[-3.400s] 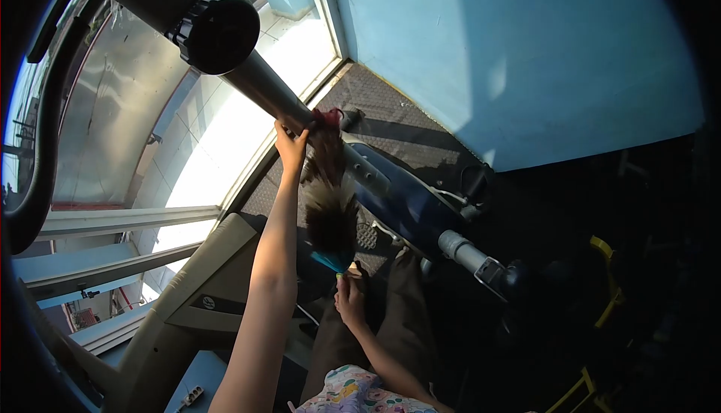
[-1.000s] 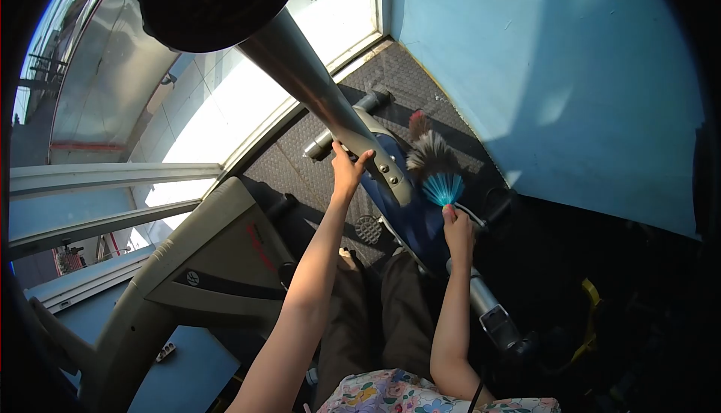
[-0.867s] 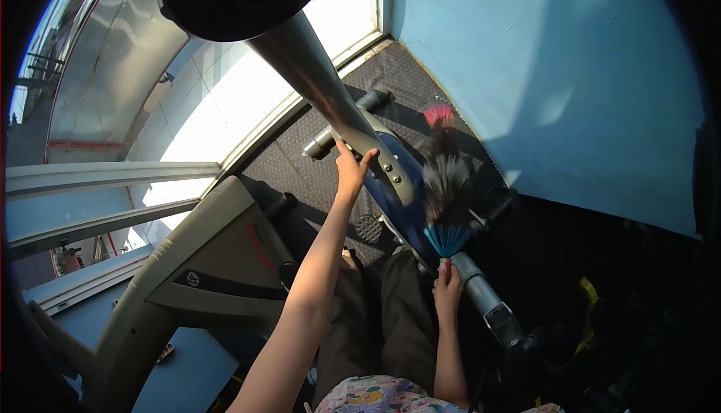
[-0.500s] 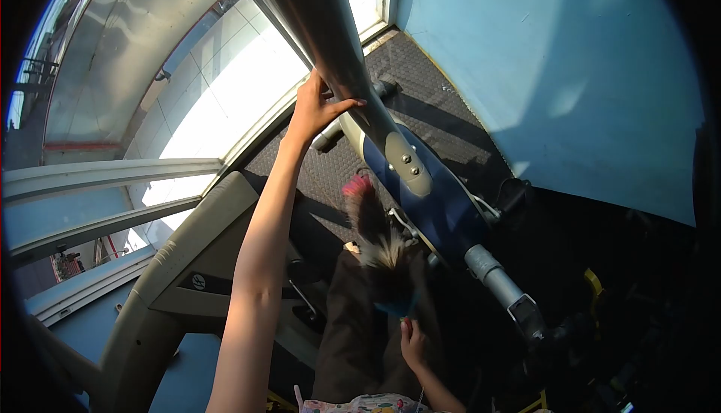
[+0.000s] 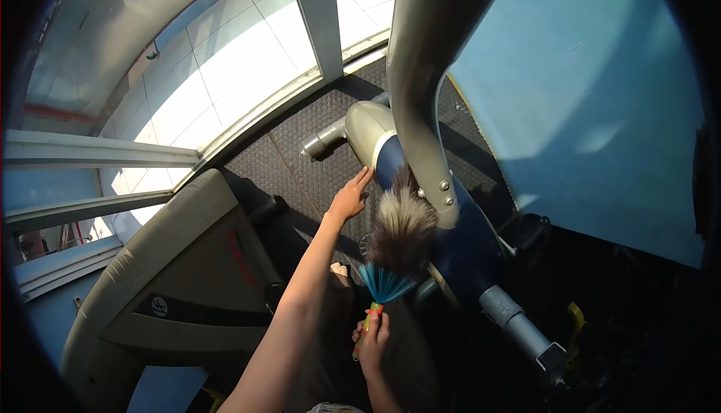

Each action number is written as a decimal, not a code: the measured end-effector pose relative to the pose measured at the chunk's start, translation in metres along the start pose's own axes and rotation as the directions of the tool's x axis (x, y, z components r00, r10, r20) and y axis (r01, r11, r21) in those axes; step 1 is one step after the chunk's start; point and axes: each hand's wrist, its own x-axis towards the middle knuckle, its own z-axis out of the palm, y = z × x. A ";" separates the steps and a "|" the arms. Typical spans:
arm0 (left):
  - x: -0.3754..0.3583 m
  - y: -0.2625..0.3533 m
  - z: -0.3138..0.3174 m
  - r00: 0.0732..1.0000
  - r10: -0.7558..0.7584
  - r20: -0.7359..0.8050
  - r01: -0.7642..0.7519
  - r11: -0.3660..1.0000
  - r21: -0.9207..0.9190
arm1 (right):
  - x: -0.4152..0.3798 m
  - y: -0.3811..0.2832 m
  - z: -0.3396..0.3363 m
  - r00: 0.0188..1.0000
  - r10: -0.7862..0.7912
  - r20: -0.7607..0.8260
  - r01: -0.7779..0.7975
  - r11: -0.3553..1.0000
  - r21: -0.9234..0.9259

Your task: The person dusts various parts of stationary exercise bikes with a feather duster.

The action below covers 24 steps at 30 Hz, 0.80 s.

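My right hand (image 5: 373, 338) is closed around the green and orange handle of a feather duster (image 5: 405, 221). Blue bristles flare from the handle into grey, brown and whitish feathers, which lie against the blue housing of an exercise bike (image 5: 469, 251), beside the foot of its thick grey post (image 5: 420, 75). Fingers stretched out, my left hand (image 5: 350, 199) reaches to the side of the housing near its beige front end; the fingertips appear to touch it. Nothing is held in that hand.
Left of me stands a beige machine cover (image 5: 180, 263). Behind it are window frames (image 5: 98, 150) and sunlit tiles. A blue wall (image 5: 571, 90) rises on the right. Textured dark matting (image 5: 278, 158) covers the floor; a grey tube (image 5: 518, 323) extends at lower right.
My left hand has left the grey post and come down to the housing. The duster has moved up and right onto the housing, still in my right hand. The view has shifted.
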 end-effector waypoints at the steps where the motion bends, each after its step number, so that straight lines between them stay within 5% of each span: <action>1: 0.003 0.001 0.008 0.999 -0.032 -0.013 0.032 0.999 0.031 | 0.011 -0.003 0.003 0.998 -0.043 0.036 0.043 0.999 0.003; 4: 0.004 0.001 0.019 0.998 -0.055 -0.028 0.057 0.994 0.096 | 0.053 -0.022 0.025 0.999 -0.001 0.046 0.009 0.983 -0.181; 6: 0.004 -0.028 0.036 0.972 -0.229 0.060 0.237 0.933 -0.269 | 0.088 -0.041 0.046 0.989 0.020 0.149 0.019 0.966 -0.258; 7: 0.002 -0.044 0.044 0.968 -0.241 0.062 0.249 0.927 -0.280 | 0.102 -0.049 0.054 0.983 0.011 0.182 0.032 0.973 -0.229; 9: -0.002 -0.058 0.044 0.975 0.223 -0.012 -0.222 0.973 0.055 | 0.105 -0.053 0.061 0.978 0.026 0.206 -0.004 0.994 -0.106; 10: -0.003 -0.051 0.041 0.976 0.219 -0.012 -0.218 0.975 0.050 | 0.093 -0.050 0.062 0.979 0.031 0.203 -0.008 0.994 -0.111; 12: 0.002 -0.007 0.007 0.999 -0.046 0.021 0.039 0.971 0.236 | 0.066 -0.036 0.064 0.999 0.021 0.040 -0.021 1.000 -0.012; 16: 0.003 0.002 -0.005 0.995 -0.076 0.070 0.051 0.952 0.303 | 0.097 -0.031 0.084 0.997 0.004 0.081 -0.009 0.998 0.060; 18: 0.004 -0.017 0.008 0.998 -0.057 -0.019 0.060 0.974 0.219 | 0.132 -0.054 0.102 0.974 0.109 0.200 -0.135 0.983 0.124; 20: 0.008 -0.017 0.002 0.893 -0.281 0.351 0.129 0.907 0.400 | 0.157 -0.068 0.111 0.964 0.107 0.243 -0.119 0.992 0.035; 24: 0.003 -0.004 0.001 0.972 -0.214 0.094 0.178 0.939 0.294 | 0.117 -0.050 0.094 0.997 0.023 0.078 -0.029 0.997 0.074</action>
